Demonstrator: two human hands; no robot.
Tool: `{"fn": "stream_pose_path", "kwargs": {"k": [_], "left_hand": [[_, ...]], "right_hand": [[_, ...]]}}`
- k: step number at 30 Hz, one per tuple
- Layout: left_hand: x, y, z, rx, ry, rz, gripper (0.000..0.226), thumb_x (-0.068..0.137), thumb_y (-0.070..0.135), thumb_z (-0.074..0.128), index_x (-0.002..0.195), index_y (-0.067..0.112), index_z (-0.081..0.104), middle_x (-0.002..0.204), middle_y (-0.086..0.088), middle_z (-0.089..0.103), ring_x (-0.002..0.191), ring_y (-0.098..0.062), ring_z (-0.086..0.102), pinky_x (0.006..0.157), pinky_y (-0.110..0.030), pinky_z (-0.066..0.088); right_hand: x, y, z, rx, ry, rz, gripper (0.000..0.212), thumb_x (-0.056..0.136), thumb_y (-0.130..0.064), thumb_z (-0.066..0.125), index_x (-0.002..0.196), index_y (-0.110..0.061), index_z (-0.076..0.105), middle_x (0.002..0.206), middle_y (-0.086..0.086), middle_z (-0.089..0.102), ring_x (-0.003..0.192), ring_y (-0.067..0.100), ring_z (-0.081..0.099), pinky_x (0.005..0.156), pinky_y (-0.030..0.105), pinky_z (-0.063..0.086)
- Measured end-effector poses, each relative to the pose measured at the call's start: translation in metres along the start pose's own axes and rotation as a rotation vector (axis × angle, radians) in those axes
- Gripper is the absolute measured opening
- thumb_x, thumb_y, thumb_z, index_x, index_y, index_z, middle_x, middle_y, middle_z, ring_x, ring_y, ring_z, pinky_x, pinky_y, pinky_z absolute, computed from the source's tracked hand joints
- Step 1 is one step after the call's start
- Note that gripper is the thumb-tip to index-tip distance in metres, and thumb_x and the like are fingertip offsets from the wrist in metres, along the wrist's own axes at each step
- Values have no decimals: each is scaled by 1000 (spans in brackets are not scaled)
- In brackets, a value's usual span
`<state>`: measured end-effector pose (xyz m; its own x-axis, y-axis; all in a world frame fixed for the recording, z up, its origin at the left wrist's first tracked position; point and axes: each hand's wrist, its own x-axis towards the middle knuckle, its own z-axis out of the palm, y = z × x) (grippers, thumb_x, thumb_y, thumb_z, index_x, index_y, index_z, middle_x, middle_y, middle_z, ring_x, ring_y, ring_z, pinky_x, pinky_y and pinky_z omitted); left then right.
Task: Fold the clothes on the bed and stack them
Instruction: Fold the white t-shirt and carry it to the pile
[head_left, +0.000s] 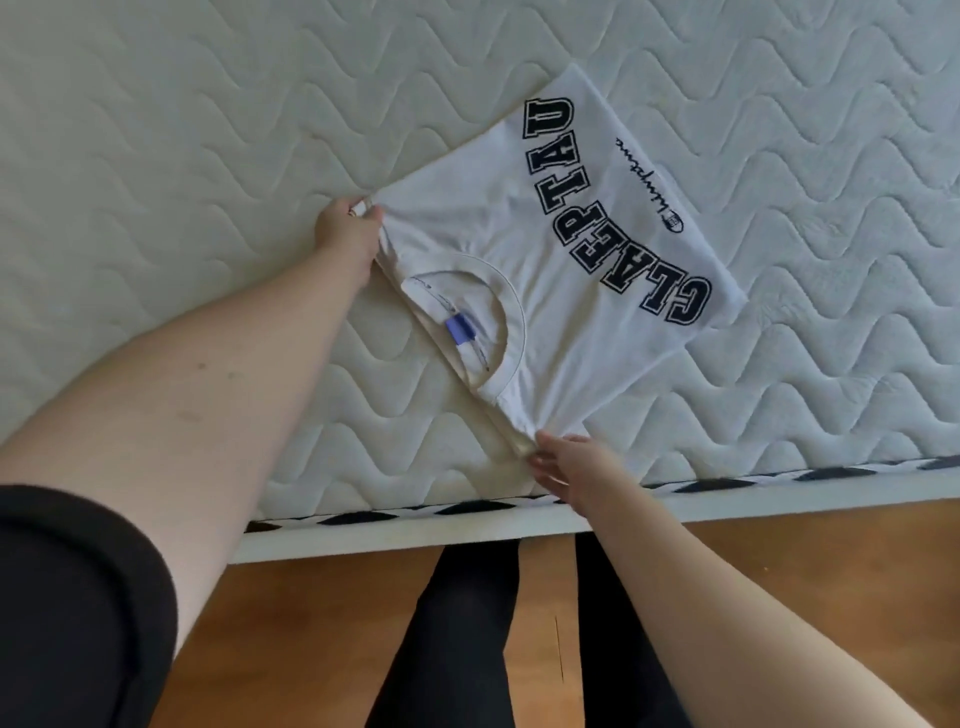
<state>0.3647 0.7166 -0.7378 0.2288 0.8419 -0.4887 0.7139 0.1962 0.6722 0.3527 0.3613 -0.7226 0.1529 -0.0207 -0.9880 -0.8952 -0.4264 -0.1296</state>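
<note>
A white T-shirt (519, 223) with black block letters lies folded into a narrow rectangle on the quilted mattress (156, 156), neck opening and blue label toward me. My left hand (349, 224) pinches the far collar-end corner. At the near corner, close to the bed's edge, my right hand (566, 462) pinches the cloth. The fabric is pulled taut between both hands.
The mattress edge with a black-and-white trim (727, 483) runs across below the shirt. A wooden floor (805, 571) lies beneath, and my legs in black (457, 623) stand against the bed. No other clothes show in view.
</note>
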Motion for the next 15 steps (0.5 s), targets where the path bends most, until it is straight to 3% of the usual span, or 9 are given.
{"fn": "stream_pose_path", "kwargs": {"k": [3, 6, 9, 12, 15], "left_hand": [[-8, -12, -1, -38, -10, -53, 33, 91, 25, 64, 120, 9, 63, 115, -1, 67, 96, -16, 62, 84, -27, 51], [-29, -27, -5, -120, 76, -147, 45, 92, 27, 64, 133, 15, 51, 125, -1, 61, 99, -15, 59, 85, -24, 48], [-59, -50, -4, -154, 102, -199, 42, 93, 24, 59, 133, 16, 51, 112, 0, 60, 85, -14, 61, 73, -18, 47], [-93, -72, 3, -284, 52, -266, 31, 93, 15, 55, 124, 14, 55, 102, 0, 59, 81, -15, 58, 78, -31, 48], [-131, -85, 12, -429, 7, -328, 23, 94, 12, 55, 117, 17, 56, 100, -5, 60, 77, -16, 58, 77, -32, 46]], "right_hand": [[-3, -10, -4, -430, 66, -101, 25, 91, -29, 68, 95, -5, 62, 91, 9, 72, 69, 17, 66, 59, 30, 52], [-11, -35, -23, -815, 67, -105, 31, 91, -36, 65, 94, -5, 64, 82, 6, 70, 62, 16, 64, 58, 27, 51], [-17, -71, -39, -1015, 61, -222, 25, 94, -31, 60, 88, -8, 67, 76, 3, 69, 57, 13, 61, 53, 23, 48], [-26, -107, -36, -1081, 25, -483, 20, 94, -32, 62, 89, -14, 67, 74, -4, 70, 55, 5, 62, 48, 17, 49], [-30, -134, -16, -1075, -36, -670, 15, 93, -33, 64, 98, -19, 67, 80, -7, 72, 66, 3, 66, 61, 22, 54]]}}
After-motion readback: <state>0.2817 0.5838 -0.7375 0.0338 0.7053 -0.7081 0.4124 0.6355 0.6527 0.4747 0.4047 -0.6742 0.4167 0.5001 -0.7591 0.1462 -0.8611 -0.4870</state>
